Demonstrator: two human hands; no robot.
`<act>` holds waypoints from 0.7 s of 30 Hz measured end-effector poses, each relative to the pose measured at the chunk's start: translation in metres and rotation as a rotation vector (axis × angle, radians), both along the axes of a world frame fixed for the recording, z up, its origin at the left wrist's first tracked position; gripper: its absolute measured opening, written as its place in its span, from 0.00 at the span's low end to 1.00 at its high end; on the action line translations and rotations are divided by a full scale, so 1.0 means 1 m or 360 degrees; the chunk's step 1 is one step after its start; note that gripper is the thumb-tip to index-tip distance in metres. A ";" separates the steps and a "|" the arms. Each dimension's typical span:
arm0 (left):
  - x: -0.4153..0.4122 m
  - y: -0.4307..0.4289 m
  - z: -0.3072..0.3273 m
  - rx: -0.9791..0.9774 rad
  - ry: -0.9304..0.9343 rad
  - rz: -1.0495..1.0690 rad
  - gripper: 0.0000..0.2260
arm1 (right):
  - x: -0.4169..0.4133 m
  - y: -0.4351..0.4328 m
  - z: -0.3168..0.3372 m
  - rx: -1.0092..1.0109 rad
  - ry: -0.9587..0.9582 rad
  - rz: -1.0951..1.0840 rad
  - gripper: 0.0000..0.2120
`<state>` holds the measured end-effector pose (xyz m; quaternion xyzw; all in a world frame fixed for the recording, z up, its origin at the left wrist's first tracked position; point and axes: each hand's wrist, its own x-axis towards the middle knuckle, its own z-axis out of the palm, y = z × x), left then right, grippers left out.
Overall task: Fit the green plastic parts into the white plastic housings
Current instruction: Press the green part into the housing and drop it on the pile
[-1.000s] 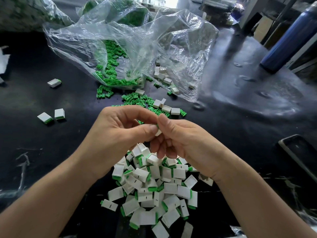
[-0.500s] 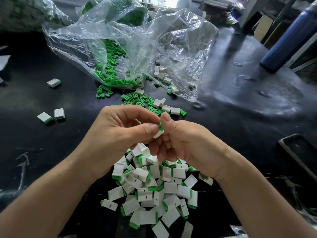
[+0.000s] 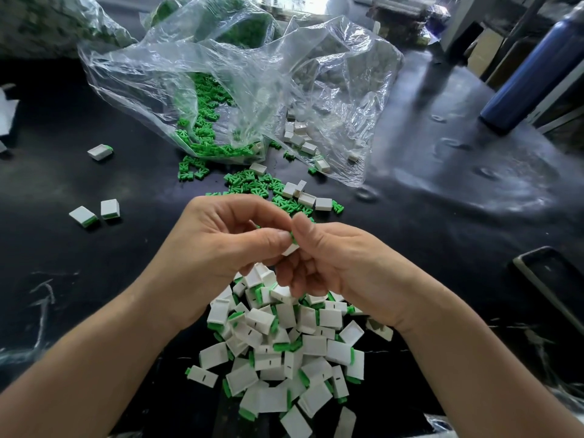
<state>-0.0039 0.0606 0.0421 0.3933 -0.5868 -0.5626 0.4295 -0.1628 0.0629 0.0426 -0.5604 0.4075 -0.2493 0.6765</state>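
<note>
My left hand (image 3: 218, 245) and my right hand (image 3: 341, 267) meet above the black table, fingertips together. Between them they pinch one white housing (image 3: 290, 249) with a green part (image 3: 293, 238) showing at its top; most of both is hidden by the fingers. Below the hands lies a pile of white housings with green parts fitted (image 3: 284, 349). Loose green parts (image 3: 252, 183) and a few bare white housings (image 3: 311, 200) lie on the table just beyond the hands.
A clear plastic bag (image 3: 227, 90) holds more green parts and white housings at the back. Three fitted pieces (image 3: 109, 209) lie apart at the left. A blue bottle (image 3: 534, 74) stands at the right; a dark tray (image 3: 550, 282) sits at the right edge.
The green part has come into view at the top of the white housing between my fingertips. Both hands stay in nearly the same place.
</note>
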 end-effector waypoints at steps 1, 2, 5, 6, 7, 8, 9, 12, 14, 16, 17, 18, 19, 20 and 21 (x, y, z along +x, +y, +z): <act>0.000 0.000 0.000 0.0008 0.0010 -0.0001 0.06 | 0.000 0.000 0.000 -0.0007 0.0007 -0.0006 0.21; 0.000 0.000 0.000 0.0016 0.0022 0.0003 0.06 | -0.001 -0.001 0.000 -0.0014 0.0008 -0.0015 0.21; -0.001 0.000 0.001 0.0025 0.0043 -0.0022 0.07 | 0.000 0.000 0.000 -0.0057 0.0010 -0.0052 0.19; -0.002 0.000 0.002 0.0022 0.0064 -0.0035 0.07 | 0.001 0.000 0.000 -0.0079 0.0010 -0.0070 0.18; -0.003 0.001 0.002 0.0018 0.0109 -0.0047 0.08 | 0.002 0.001 -0.001 -0.0097 0.0007 -0.0097 0.17; -0.004 0.001 0.002 0.0015 0.0161 -0.0053 0.08 | 0.003 0.001 -0.002 -0.0114 0.0011 -0.0122 0.18; -0.005 0.001 0.003 0.0017 0.0208 -0.0055 0.08 | 0.004 0.002 -0.002 -0.0129 0.0026 -0.0140 0.19; -0.006 0.002 0.003 0.0024 0.0237 -0.0042 0.08 | 0.006 0.001 -0.004 -0.0197 0.0103 -0.0155 0.19; -0.005 0.002 0.003 0.0048 0.0196 -0.0020 0.07 | 0.007 0.001 -0.004 -0.0224 0.0126 -0.0159 0.19; -0.004 0.001 0.001 0.0091 0.0144 0.0011 0.07 | 0.007 0.001 -0.005 -0.0256 0.0120 -0.0157 0.18; -0.004 0.001 0.000 0.0111 0.0116 0.0039 0.07 | 0.007 0.002 -0.005 -0.0269 0.0109 -0.0158 0.16; -0.003 0.000 -0.001 0.0129 0.0087 0.0075 0.08 | 0.007 0.001 -0.005 -0.0282 0.0107 -0.0161 0.16; -0.003 0.000 -0.002 0.0154 0.0071 0.0113 0.08 | 0.007 0.001 -0.005 -0.0293 0.0117 -0.0167 0.17; -0.004 -0.001 -0.002 0.0174 0.0059 0.0143 0.09 | 0.006 0.001 -0.005 -0.0309 0.0143 -0.0177 0.17; -0.004 -0.001 -0.002 0.0183 0.0051 0.0145 0.10 | 0.006 0.001 -0.004 -0.0336 0.0181 -0.0187 0.17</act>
